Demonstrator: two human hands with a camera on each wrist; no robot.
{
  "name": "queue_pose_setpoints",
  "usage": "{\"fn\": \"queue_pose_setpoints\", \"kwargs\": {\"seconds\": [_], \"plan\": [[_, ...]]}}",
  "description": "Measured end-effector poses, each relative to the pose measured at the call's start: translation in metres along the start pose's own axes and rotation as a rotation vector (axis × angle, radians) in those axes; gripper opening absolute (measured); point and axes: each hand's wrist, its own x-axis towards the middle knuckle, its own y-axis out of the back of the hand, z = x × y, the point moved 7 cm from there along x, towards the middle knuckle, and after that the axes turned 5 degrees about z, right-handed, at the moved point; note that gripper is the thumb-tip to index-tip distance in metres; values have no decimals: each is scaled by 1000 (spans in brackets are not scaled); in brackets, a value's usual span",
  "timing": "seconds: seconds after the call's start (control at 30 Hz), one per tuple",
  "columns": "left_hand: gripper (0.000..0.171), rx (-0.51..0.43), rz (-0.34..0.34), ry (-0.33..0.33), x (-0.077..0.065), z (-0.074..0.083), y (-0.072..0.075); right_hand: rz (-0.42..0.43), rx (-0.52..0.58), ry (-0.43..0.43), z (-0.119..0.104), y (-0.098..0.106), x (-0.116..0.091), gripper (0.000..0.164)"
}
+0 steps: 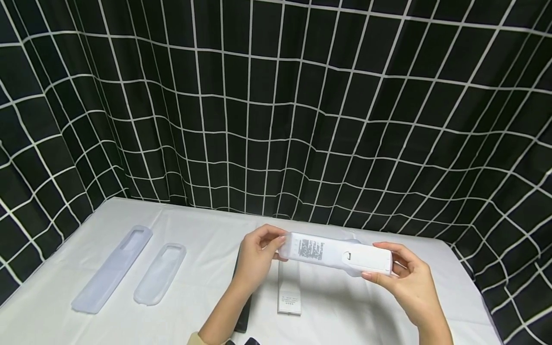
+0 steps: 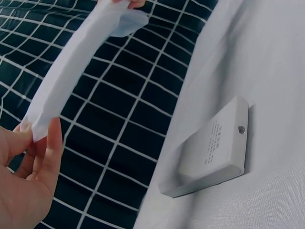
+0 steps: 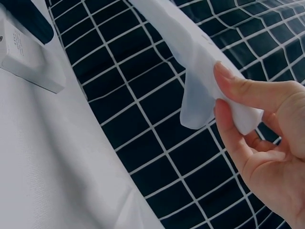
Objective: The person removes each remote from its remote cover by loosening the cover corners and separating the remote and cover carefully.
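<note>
A white remote control [image 1: 370, 258] is held level above the table, back side up, with printed text and a battery cover showing. A translucent silicone sleeve [image 3: 195, 102] covers its left part, and the sleeve's loose open edge flares out around the battery cover. My left hand [image 1: 255, 256] pinches the covered left end between thumb and fingers. On the right, my right hand [image 1: 409, 280] grips the bare end of the remote, thumb on the near edge and fingers on the far edge.
Another white remote [image 1: 289, 294] lies on the white-covered table [image 1: 336, 311] below the held one. A black remote [image 1: 243, 314] is partly hidden behind my left forearm. Toward the left lie a long translucent sleeve [image 1: 108, 275] and a shorter one [image 1: 159, 275]. A black gridded curtain [image 1: 267, 120] surrounds the table.
</note>
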Motion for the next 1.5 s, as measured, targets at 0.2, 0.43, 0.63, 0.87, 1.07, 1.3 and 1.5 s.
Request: {"fn": "queue_pose_setpoints", "kwargs": {"seconds": [0.2, 0.43, 0.63, 0.87, 1.07, 1.3, 1.5], "plan": [[10, -1, 4, 2, 1, -1, 1, 3, 0, -6, 1, 0, 0, 60], [9, 4, 15, 15, 3, -1, 2, 0, -13, -12, 2, 1, 1, 61], [9, -5, 20, 26, 4, -1, 3, -1, -22, -9, 2, 2, 1, 61], [9, -2, 26, 28, 5, -2, 5, -3, -23, -11, 1, 3, 1, 61], [9, -12, 27, 34, 5, -2, 6, -3, -31, -17, 1, 4, 1, 61], [9, -7, 22, 38, 5, -2, 6, -3, -56, -40, 3, 6, 1, 61], [9, 0, 16, 33, 5, -2, 6, 0, -73, -53, 4, 7, 1, 61]]}}
